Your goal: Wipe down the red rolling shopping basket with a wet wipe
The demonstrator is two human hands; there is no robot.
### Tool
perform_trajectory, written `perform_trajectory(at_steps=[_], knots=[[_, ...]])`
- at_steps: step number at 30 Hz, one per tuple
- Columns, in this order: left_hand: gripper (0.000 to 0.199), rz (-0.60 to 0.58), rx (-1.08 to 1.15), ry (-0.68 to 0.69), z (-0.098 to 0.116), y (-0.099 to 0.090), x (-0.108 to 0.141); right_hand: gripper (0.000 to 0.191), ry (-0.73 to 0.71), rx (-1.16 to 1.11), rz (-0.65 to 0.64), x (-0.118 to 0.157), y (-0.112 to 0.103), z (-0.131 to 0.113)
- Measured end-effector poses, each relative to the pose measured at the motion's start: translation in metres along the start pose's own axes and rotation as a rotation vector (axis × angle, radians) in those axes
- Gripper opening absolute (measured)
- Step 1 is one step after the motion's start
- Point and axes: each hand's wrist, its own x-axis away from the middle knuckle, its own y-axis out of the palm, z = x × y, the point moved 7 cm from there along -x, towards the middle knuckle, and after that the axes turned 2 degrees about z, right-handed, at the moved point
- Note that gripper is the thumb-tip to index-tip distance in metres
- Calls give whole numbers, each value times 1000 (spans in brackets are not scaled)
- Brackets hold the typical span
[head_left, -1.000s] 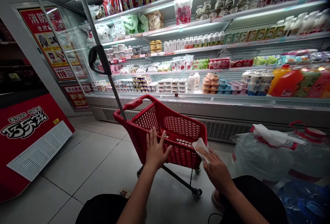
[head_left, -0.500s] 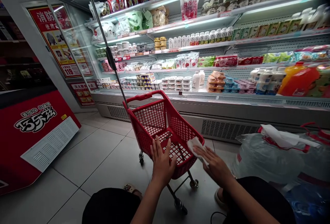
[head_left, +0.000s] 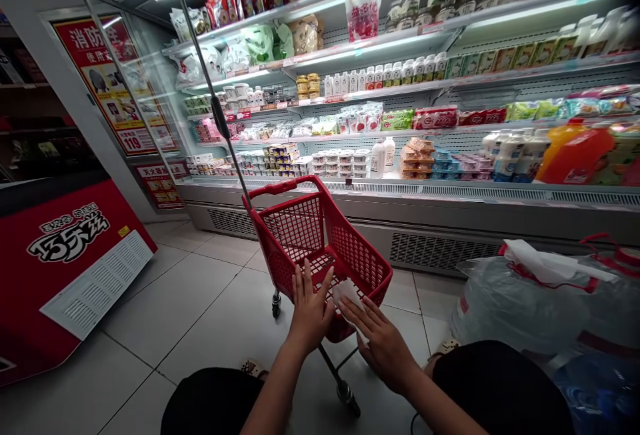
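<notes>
Ref. pos.: we have the red cart point(head_left: 277, 258) on the tile floor point(head_left: 200, 308), ahead of our knees point(head_left: 500, 381) & in front of the display fridge point(head_left: 415, 216). Pole point(head_left: 220, 117) rises from its handle end, far L.

L hand point(head_left: 311, 305): forearm extended up from btm edge, back of hand toward us, fingers up & fanned, thumb angled out toward R hand point(head_left: 377, 335). State: unclenched, set at near side of cart; palm contact hidden, we can't tell.

R hand: forearm enters from lower R, angled up-L; fingers approx. straight, pointing up-L. State: grasping the white tissue point(head_left: 347, 293), which lies under the fingers, sticks out past the tips & sits at near end of cart. Thumb low, partly hidden.

Hands are side by side, close, w/ L slightly higher.

Surroundings: water jugs point(head_left: 525, 301) in clear plastic to our R, white sheet point(head_left: 547, 265) on top; red freezer point(head_left: 95, 255) far L.
</notes>
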Motion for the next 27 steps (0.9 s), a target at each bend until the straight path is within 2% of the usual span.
perform_trajectory(at_steps=[3,7,9,12,17,20,23,27], knots=[[85,-28,19,11,-6,-3,0,88,-36,23,2,5,-10,26],[84,-101,58,23,-14,-7,-1,76,71,108,62,20,-25,88],[82,-135,79,8,-20,-7,-2,69,126,129,79,25,-26,105],[82,-171,106,0,-26,-5,-5,65,178,122,106,24,-21,97],[89,-184,119,40,-37,-8,-7,72,73,53,80,7,-4,26],[87,-194,117,76,-48,-13,-5,78,-35,18,28,-1,-5,5],[81,-210,121,103,-60,-18,-3,77,-86,10,17,0,-14,18],[74,-201,130,120,-64,-23,0,65,-14,47,40,8,-22,53]])
